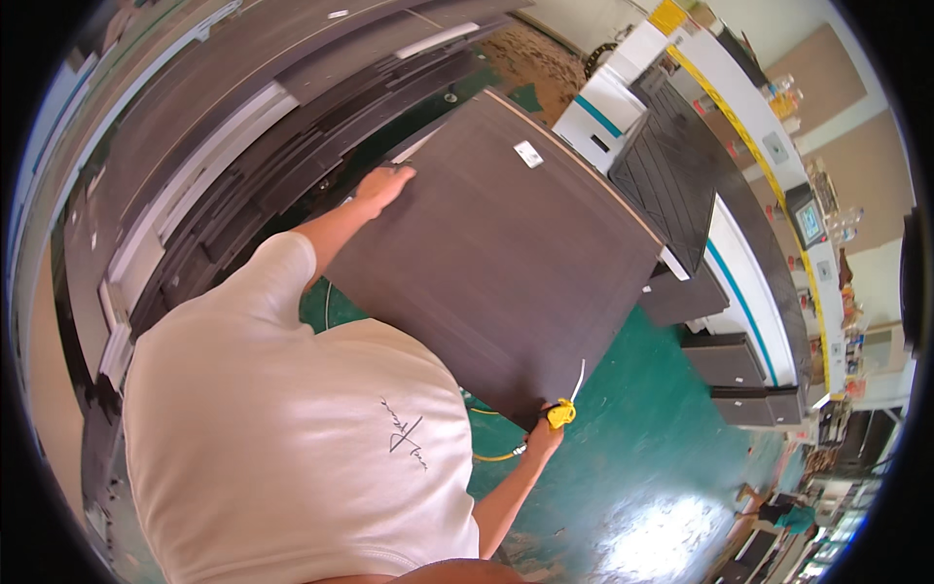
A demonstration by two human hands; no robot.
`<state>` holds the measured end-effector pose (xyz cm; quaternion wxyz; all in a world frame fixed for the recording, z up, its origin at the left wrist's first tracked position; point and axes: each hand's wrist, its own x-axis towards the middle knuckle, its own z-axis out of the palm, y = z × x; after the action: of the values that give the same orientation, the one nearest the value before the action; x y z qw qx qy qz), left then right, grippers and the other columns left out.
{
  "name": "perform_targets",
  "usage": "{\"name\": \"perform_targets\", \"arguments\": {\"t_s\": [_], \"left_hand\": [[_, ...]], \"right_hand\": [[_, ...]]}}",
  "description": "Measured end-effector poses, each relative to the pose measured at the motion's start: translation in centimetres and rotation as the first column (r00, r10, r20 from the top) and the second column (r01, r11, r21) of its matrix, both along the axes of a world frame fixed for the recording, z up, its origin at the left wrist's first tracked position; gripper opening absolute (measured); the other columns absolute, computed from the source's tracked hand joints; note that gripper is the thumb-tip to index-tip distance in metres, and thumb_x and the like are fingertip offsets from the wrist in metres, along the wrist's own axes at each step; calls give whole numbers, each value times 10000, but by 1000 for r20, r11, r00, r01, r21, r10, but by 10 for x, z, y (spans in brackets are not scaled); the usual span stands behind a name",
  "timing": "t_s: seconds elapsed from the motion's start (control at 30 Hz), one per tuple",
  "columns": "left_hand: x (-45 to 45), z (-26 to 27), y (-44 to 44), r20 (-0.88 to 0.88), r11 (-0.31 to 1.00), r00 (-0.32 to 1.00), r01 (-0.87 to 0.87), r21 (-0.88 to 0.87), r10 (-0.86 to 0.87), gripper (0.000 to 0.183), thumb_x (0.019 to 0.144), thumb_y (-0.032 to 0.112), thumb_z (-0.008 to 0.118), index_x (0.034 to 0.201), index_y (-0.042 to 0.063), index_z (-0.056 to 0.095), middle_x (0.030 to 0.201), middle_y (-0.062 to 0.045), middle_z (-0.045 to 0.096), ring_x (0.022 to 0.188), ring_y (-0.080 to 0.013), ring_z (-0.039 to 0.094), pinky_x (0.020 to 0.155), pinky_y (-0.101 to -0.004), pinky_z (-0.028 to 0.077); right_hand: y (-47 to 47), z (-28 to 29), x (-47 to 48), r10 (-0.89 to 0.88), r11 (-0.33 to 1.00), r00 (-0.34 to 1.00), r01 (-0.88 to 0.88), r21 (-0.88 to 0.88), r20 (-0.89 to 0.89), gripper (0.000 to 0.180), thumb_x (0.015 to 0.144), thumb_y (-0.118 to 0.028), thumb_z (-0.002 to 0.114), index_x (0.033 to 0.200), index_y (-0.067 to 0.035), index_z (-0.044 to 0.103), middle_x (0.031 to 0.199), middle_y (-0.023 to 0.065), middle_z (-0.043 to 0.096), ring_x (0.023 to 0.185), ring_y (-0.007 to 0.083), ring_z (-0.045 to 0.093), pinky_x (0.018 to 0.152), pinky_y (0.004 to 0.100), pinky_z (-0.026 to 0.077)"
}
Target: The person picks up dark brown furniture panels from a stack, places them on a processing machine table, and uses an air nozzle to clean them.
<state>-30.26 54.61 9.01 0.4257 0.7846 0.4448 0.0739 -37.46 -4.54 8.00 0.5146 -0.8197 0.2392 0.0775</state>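
A large dark brown board lies flat in front of me, with a small white label near its far corner. My left hand is on the board's left edge. Whether its fingers curl around that edge is not clear. At the near right corner, my right hand grips a yellow air blow gun. Its thin white nozzle points up and away from me, over the corner of the board. A yellow hose joins the gun by a metal fitting.
Stacked dark boards fill the left side. A long white machine with a black top and a small screen runs along the right. More boards lean against it. A person is far off on the green floor.
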Motion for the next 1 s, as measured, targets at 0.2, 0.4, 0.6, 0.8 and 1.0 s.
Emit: {"name": "perform_targets", "arguments": {"t_s": [0.2,0.4,0.6,0.8,1.0], "left_hand": [[187,4,-97,-96,973,969,224,-55,-228,743,840,620,563,1095,-60,720,1152,-286,700,1100,-422,663,917,-470,494],[323,-22,-172,-142,962,952,266,-57,-272,757,846,609,575,1190,-53,703,1230,-256,693,1132,-410,666,931,-458,507],[386,-59,-201,-125,904,923,383,188,-365,765,893,581,622,1387,-1,579,1352,-248,628,1215,-399,619,1006,-444,490],[334,-35,-290,-20,575,777,482,661,-629,660,840,365,731,1385,39,550,1504,-212,466,1403,-407,427,1142,-577,338],[442,-25,-358,-77,507,650,656,560,-756,709,918,518,658,1477,107,517,1640,-171,319,1552,-361,199,1215,-674,25]], "right_hand": [[-57,-17,54,-242,967,963,249,47,-115,375,939,-306,744,1139,-2,655,770,46,590,473,132,472,415,298,366],[-126,-21,161,-269,960,961,273,61,-62,204,939,-197,694,1086,-55,691,751,37,596,484,146,501,428,305,376],[-178,-16,258,-270,950,953,287,121,-139,184,955,-136,603,1104,-60,681,779,46,605,477,145,502,420,313,384],[-162,-16,324,-278,947,954,292,135,-111,215,964,-205,643,1093,-35,658,762,50,569,479,158,485,422,321,379],[-163,-3,448,-51,961,927,146,234,-371,241,968,-277,661,1086,-69,689,740,-2,538,519,120,484,440,304,393]]}}
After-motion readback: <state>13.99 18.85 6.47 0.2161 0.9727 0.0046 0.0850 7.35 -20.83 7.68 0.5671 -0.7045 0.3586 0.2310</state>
